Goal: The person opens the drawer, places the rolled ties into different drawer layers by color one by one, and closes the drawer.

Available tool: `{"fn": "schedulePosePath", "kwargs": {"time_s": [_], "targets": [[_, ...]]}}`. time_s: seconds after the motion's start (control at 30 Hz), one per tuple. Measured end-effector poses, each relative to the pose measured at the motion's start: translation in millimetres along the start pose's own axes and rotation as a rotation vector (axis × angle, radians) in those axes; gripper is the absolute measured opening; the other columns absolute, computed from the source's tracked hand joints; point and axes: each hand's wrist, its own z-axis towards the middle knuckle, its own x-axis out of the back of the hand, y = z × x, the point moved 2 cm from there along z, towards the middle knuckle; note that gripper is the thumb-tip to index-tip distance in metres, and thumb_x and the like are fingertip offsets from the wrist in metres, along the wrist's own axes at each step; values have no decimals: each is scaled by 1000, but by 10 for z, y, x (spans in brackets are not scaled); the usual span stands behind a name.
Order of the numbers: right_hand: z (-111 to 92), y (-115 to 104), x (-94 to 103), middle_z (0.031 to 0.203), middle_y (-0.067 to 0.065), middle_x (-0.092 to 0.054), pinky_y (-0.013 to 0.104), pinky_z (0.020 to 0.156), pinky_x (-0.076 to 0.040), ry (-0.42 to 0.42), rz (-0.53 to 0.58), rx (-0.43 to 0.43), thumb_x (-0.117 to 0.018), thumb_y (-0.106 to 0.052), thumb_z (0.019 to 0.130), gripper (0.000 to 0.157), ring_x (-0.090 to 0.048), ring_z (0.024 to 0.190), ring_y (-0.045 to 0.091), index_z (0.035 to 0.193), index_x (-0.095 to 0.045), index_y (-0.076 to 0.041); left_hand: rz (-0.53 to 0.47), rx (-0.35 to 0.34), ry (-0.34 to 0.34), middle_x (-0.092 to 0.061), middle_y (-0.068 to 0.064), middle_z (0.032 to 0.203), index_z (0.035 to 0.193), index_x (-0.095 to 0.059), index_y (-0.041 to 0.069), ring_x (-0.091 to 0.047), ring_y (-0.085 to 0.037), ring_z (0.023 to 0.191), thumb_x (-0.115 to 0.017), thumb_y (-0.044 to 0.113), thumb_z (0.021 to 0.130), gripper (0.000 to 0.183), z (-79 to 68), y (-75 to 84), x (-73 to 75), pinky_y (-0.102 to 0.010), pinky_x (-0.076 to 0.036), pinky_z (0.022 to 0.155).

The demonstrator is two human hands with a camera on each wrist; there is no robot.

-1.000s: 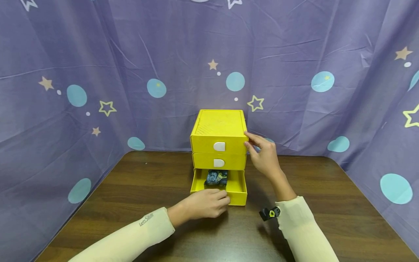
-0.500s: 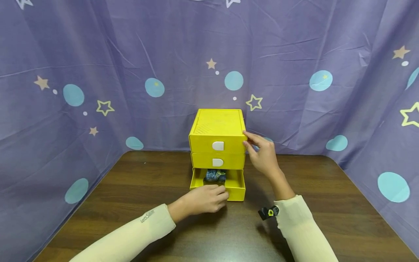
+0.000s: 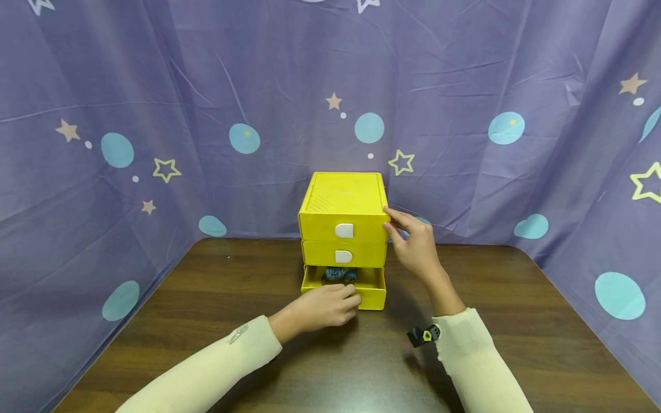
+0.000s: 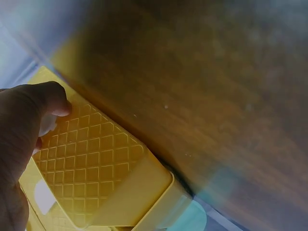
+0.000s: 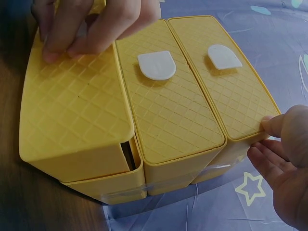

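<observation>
A yellow three-drawer organizer (image 3: 347, 195) stands on the table with its bottom drawer (image 3: 373, 298) pulled partway out. My left hand (image 3: 325, 307) pinches that drawer's white handle (image 4: 47, 124), which the fingers mostly cover. Inside the drawer lies a dark blue patterned item (image 3: 338, 274), partly hidden by the unit above. My right hand (image 3: 417, 246) holds the organizer's upper right front corner, thumb on the front face and fingers along the side, as the right wrist view shows. The upper two drawers are closed, each with a white handle (image 5: 157, 65).
The brown wood-grain table (image 3: 248, 275) stretches out on both sides of the organizer. Behind it hangs a purple curtain (image 3: 289, 69) with stars and dots. A small black device (image 3: 423, 335) sits by the right sleeve cuff.
The bottom drawer has slid inward, away from me, with my left hand following it. Less of the blue item shows. The right hand keeps its place at the corner.
</observation>
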Motion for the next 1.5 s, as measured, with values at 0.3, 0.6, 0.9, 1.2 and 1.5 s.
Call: {"fn": "schedulePosePath", "kwargs": {"time_s": [0.3,0.6,0.9,1.2,1.5], "targets": [[-4,18,-7,121,17,-72,40,84,-61,-4,-10,-6,-73,2,93,34,-73,94,29,126,-70,4,-2,14,-51,-58,2,112,112,-74,25,-50,-18,100,-64,19,102,16,21,-50,-72,-24,-46,84],[8,2,-7,119,17,-73,42,83,-61,3,-7,2,-74,1,92,34,-73,93,29,126,-71,2,-25,37,-56,-57,1,111,111,-73,24,-51,-20,100,-66,19,101,14,36,-85,-129,-25,-47,85],[16,-9,-6,119,17,-73,39,83,-61,1,-2,-6,-74,1,91,35,-73,92,28,126,-71,2,-32,48,-81,-57,1,111,110,-73,25,-50,-20,100,-67,21,100,12,54,-124,-181,-25,-47,85],[14,6,-5,118,17,-73,40,82,-61,6,-5,-3,-74,2,91,34,-73,91,29,125,-72,2,-29,51,-97,-57,1,111,110,-74,25,-49,-19,99,-65,20,101,14,71,-155,-233,-24,-47,84],[10,-3,1,117,17,-74,40,82,-61,5,-11,3,-75,3,90,35,-73,91,28,125,-71,3,-31,56,-84,-56,1,110,109,-74,25,-49,-20,98,-65,19,101,13,87,-165,-298,-24,-46,83]]}}
